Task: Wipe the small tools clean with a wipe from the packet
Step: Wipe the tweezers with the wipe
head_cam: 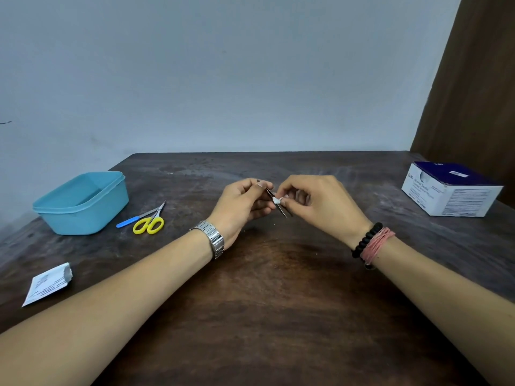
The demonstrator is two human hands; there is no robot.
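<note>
A dark wooden table [278,288] is set against a pale wall. Above its middle, tweezers [280,207] are pinched near the top by the left hand [239,203], while a folded wipe [276,201] is pressed around them by the right hand [317,201] — both hands narrowly closed. The step is best done by sliding the wipe toward the tips, the tweezers being held steady. Scissors [149,221] lie untouched beside a blue tub [80,203]; the torn packet [47,284] lies at near left.

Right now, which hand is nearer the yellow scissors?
Left. The left hand is just right of the yellow scissors; the right hand is farther right, beyond the left.
</note>
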